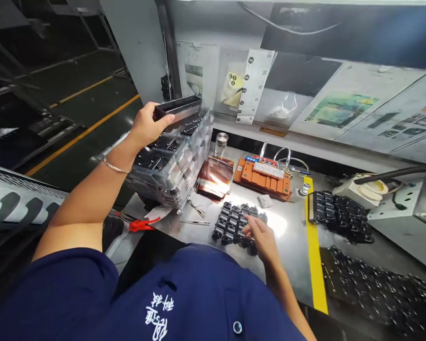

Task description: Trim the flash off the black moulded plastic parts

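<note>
My left hand (147,125) is raised at the left and grips a dark rectangular tray piece (179,108) at the top of a stack of clear plastic trays (177,163) that hold dark parts. My right hand (261,237) rests low on the metal bench, fingers curled on a cluster of small black parts (232,222) laid in rows; whether it grips one I cannot tell.
An orange fixture with wires (264,177) sits behind the parts, with a metal cylinder (221,143) and brown film pieces (216,177) beside it. Red-handled pliers (142,224) and tweezers (195,221) lie at the left. More black parts (341,215) lie right of a yellow stripe (314,246).
</note>
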### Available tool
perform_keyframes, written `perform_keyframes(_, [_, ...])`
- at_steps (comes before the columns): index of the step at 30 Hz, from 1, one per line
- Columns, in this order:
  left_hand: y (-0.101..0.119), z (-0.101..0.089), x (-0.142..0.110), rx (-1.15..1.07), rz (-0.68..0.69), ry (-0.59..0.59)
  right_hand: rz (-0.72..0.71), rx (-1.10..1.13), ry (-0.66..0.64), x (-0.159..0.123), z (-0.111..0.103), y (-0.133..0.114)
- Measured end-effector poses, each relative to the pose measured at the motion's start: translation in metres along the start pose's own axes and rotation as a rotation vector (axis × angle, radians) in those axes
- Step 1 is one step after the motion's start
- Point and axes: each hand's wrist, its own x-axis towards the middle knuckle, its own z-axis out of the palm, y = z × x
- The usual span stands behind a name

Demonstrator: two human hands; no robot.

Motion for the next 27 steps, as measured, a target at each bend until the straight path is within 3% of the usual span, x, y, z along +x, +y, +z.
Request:
perform_keyframes(2, [-0.027,0.005,0.035,0.290,-0.030,-0.019,-0.012,-0.022,-0.025,0.000,0.007,0.003])
perform_keyframes(4, [-0.051,0.014,0.053,0.465,-0.060,-0.129,-0.030,-0.075,-0.068,0.002,0.012,0.006])
perform_keyframes(6, [-0.065,0.023,0.058,0.571,-0.044,-0.258,-0.079,-0.201,-0.116,0.011,0.018,0.007])
perform_keyframes(8, [-0.065,0.029,0.051,0.641,0.012,-0.334,-0.145,-0.462,-0.134,0.030,0.027,0.005])
perform_keyframes(11, [-0.039,0.034,0.023,0.612,0.168,-0.409,-0.186,-0.847,-0.135,0.077,0.051,0.001])
perform_keyframes(14, [0.001,0.037,-0.026,0.424,0.342,-0.564,-0.220,-0.925,-0.142,0.129,0.081,0.006])
perform_keyframes(17, [0.024,0.044,-0.081,0.205,0.397,-0.680,-0.236,-0.986,-0.178,0.166,0.101,0.018])
perform_keyframes(19, [0.023,0.053,-0.112,0.089,0.359,-0.745,-0.233,-1.014,-0.194,0.178,0.106,0.026])
perform_keyframes(22, [0.001,0.067,-0.146,0.019,0.251,-0.788,-0.235,-1.029,-0.218,0.179,0.105,0.029])
perform_keyframes(27, [-0.039,0.098,-0.177,0.106,0.119,-0.805,-0.203,-0.977,-0.175,0.155,0.093,0.008])
